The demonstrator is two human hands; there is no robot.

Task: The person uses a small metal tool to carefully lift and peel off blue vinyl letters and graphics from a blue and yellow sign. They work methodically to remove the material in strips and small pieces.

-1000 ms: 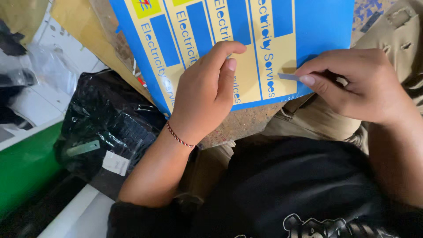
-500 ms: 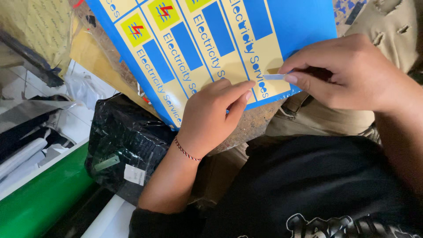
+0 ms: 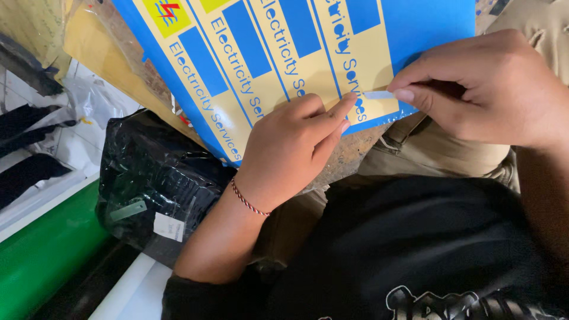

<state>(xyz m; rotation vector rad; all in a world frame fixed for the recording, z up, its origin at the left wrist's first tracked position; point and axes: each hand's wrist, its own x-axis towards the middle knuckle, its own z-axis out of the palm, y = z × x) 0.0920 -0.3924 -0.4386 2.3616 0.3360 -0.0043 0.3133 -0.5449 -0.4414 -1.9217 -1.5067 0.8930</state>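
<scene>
Head view. Item: blue-and-yellow vinyl sign sheet [image 3: 278,65], lying tilted across the person's lap and propped on a brown board [image 3: 355,157] whose edge showed beneath it; blue bars and lettering ran in repeated columns on the yellow ground.

Left hand [image 3: 290,151]: loosely curled, palm down on the lower edge of the sheet, forefinger stretched out with its tip pressed to the yellow surface just beside the strip; nothing gripped. A red woven thread bracelet [image 3: 249,200] circled the wrist.

Right hand [image 3: 480,95]: fingers drawn together, thumb and forefinger pinched on a small pale strip [image 3: 379,95] of film at the sheet's lower right, where yellow met blue. Whether the strip was fully detached from the sheet could not be told.

Surroundings: a black plastic-wrapped bundle [image 3: 160,178] with a small white label, just left of the left forearm; a green roll [image 3: 47,255] at lower left; clear plastic wrapping [image 3: 95,112] on the white tiled floor further left. The person wore a black shirt [image 3: 415,249] and khaki trousers [image 3: 438,154].
</scene>
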